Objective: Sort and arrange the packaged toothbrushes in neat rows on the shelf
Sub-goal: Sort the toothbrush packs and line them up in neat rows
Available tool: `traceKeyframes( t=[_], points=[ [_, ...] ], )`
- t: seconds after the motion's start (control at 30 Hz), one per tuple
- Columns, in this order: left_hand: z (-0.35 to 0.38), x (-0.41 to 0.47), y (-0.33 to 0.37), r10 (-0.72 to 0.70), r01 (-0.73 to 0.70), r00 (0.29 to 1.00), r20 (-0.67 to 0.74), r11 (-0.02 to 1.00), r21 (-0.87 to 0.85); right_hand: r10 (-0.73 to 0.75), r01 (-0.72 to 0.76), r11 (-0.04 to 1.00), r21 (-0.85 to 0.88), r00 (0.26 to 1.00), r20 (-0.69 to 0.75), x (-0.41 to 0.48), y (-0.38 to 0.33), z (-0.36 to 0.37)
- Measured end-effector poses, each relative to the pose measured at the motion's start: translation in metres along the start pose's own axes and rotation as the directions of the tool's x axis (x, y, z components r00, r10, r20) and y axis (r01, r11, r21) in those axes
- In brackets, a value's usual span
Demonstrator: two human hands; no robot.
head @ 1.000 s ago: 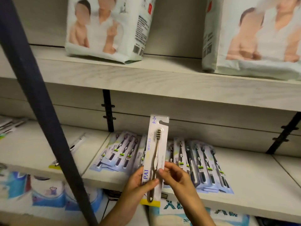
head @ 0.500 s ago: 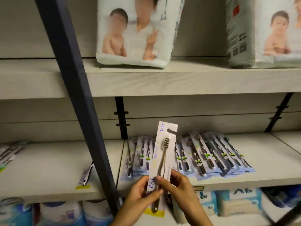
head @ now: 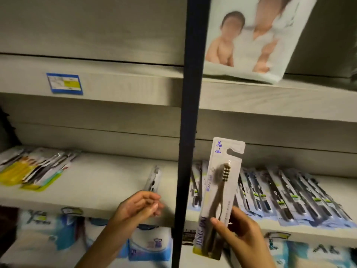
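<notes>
My right hand (head: 241,233) grips the lower part of a white carded toothbrush pack (head: 222,186), held upright in front of the middle shelf (head: 116,182). My left hand (head: 139,207) floats to the left of the dark post, fingers loosely curled, holding nothing. Just beyond it a single toothbrush pack (head: 154,177) lies alone on the shelf. A fanned row of blue toothbrush packs (head: 286,196) lies on the shelf to the right, behind the held pack. At the far left sits a mixed pile of toothbrush packs (head: 32,171) with yellow and green cards.
A dark vertical post (head: 190,122) cuts through the middle of the view between my hands. A diaper pack (head: 249,39) stands on the upper shelf (head: 125,86), which carries a blue price label (head: 64,83). Blue and white packs (head: 150,246) fill the shelf below.
My left hand has let go of the held pack and moved left past the post. The view has swung left, bringing the far-left pile and the price label into sight.
</notes>
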State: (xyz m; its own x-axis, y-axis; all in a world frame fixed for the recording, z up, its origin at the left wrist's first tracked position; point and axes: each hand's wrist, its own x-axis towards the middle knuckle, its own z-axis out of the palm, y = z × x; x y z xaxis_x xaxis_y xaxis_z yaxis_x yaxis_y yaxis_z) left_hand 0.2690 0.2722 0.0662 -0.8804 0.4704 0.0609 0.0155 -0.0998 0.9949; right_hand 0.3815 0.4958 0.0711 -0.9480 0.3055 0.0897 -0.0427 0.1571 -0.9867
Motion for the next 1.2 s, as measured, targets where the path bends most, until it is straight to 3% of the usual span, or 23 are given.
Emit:
traceKeyframes(
  t=[0.3, 0.53, 0.67, 0.9, 1.2],
  points=[
    [-0.157, 0.004, 0.005, 0.001, 0.000, 1.000, -0.005, 0.996, 0.091, 0.043, -0.043, 0.999, 0.007, 0.999, -0.027, 0.028, 0.009, 0.163],
    [-0.235, 0.014, 0.012, -0.005, 0.010, 0.999, -0.052, 0.995, 0.099, 0.127, -0.118, 0.986, -0.115, 0.989, 0.074, 0.096, 0.010, 0.247],
    [-0.253, 0.026, 0.009, 0.017, -0.007, 0.997, -0.078, 0.993, 0.120, 0.231, -0.233, 0.965, -0.118, 0.972, -0.037, 0.148, 0.030, 0.272],
    [-0.289, 0.038, 0.001, -0.010, 0.024, 0.984, -0.176, 0.997, 0.077, 0.453, -0.466, 0.834, -0.297, 0.884, -0.117, 0.220, 0.075, 0.306],
    [-0.317, 0.044, -0.009, -0.068, 0.078, 0.980, -0.188, 0.996, 0.046, 0.460, -0.433, 0.659, -0.615, 0.879, -0.126, 0.238, 0.102, 0.326]
  ],
)
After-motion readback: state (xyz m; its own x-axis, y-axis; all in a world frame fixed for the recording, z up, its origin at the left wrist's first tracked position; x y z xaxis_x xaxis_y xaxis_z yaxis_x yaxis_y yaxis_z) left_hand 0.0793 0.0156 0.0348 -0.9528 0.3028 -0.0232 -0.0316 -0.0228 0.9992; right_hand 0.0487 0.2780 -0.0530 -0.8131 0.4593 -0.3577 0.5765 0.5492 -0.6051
